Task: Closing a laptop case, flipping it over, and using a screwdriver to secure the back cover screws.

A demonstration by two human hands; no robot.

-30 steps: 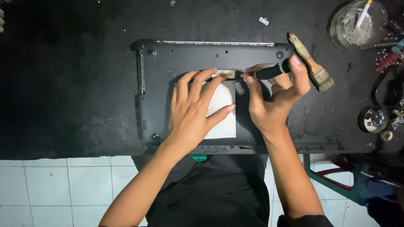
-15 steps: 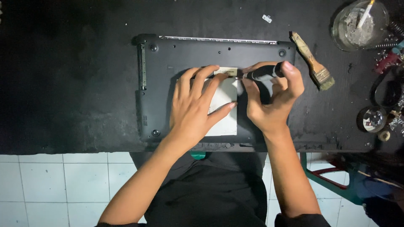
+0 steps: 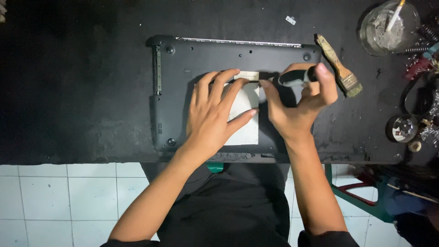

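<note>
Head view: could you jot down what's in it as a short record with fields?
Surface: black worktable
Main item: dark laptop base, underside up
Left hand: flat on a white sheet on the base
Right hand: grip closed on a black-handled tool, tip near the sheet's top edge
Nearby: paintbrush, glass jar

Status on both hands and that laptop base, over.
Left hand flat on white sheet atop laptop base. Right hand grips black-handled tool, tip at sheet's top edge. Paintbrush lies beside, clear.
</note>
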